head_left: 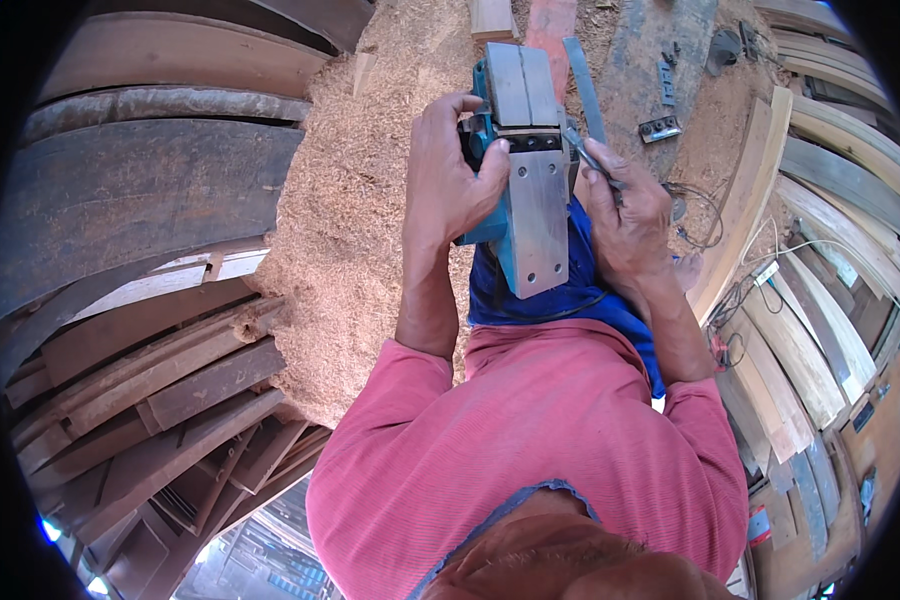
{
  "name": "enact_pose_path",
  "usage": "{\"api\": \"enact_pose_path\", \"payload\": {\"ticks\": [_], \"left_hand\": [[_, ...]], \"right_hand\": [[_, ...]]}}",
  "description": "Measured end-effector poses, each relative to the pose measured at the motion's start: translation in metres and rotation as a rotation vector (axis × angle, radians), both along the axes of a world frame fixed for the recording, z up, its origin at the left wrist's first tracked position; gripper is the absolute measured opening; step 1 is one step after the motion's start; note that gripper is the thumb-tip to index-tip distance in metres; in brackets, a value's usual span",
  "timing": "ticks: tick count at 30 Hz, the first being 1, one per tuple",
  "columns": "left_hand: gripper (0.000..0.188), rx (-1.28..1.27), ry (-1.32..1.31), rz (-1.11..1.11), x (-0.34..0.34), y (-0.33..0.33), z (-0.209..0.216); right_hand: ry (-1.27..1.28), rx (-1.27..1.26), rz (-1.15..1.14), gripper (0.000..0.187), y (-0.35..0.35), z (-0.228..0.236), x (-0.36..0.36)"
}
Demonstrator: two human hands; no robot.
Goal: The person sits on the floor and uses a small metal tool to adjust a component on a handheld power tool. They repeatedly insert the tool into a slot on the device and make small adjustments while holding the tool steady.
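Note:
An electric hand planer (538,215) with a teal body lies upside down over my lap, its flat metal soles facing up. Across the gap between the soles runs the dark cutter drum (530,143) with several small bolts. My left hand (450,185) is wrapped round the planer's left side, its thumb resting by the drum. In my right hand (630,215) is a slim metal tool (582,146), perhaps a wrench, its tip at the drum's right end. A long grey metal strip (584,88) lies just beyond the planer.
Wood shavings (360,220) cover the ground. A small metal block (660,129), a slotted metal piece (667,82) and a dark round part (722,50) lie at the far right. Boards (140,200) are stacked on both sides. A cable (710,225) loops beside a pale plank (755,190).

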State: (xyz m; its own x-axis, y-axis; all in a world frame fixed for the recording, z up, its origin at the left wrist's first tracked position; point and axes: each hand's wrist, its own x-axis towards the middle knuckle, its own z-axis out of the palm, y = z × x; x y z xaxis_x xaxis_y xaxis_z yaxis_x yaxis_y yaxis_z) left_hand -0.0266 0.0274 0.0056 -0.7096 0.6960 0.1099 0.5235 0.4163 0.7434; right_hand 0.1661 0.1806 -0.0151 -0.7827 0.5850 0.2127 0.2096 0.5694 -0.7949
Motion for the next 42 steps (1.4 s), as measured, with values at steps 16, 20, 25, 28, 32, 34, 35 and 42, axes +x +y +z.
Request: {"api": "enact_pose_path", "payload": {"ticks": [16, 20, 25, 28, 32, 34, 35, 42], "left_hand": [[0.056, -0.146, -0.178, 0.010, -0.009, 0.011, 0.004], [0.057, -0.165, -0.189, 0.012, -0.010, 0.011, 0.003], [0.057, -0.167, -0.184, 0.010, -0.011, 0.012, 0.004], [0.056, -0.165, -0.174, 0.014, -0.012, 0.013, 0.005], [0.054, -0.166, -0.168, 0.024, -0.010, 0.014, 0.005], [0.054, -0.167, -0.170, 0.019, -0.011, 0.015, 0.004], [0.053, -0.162, -0.167, 0.016, -0.011, 0.015, 0.004], [0.053, -0.162, -0.161, 0.014, -0.011, 0.014, 0.003]], "right_hand": [[-0.041, 0.374, 0.168, 0.036, 0.037, 0.006, -0.012], [-0.069, 0.371, 0.189, 0.036, 0.034, 0.003, -0.009], [-0.059, 0.383, 0.210, 0.038, 0.038, 0.008, -0.009], [-0.086, 0.447, 0.269, 0.039, 0.043, 0.014, -0.012], [-0.116, 0.513, 0.323, 0.039, 0.048, 0.023, -0.018], [-0.095, 0.541, 0.337, 0.036, 0.051, 0.026, -0.023], [-0.073, 0.571, 0.334, 0.033, 0.051, 0.027, -0.026], [-0.051, 0.589, 0.339, 0.029, 0.049, 0.029, -0.029]]}}
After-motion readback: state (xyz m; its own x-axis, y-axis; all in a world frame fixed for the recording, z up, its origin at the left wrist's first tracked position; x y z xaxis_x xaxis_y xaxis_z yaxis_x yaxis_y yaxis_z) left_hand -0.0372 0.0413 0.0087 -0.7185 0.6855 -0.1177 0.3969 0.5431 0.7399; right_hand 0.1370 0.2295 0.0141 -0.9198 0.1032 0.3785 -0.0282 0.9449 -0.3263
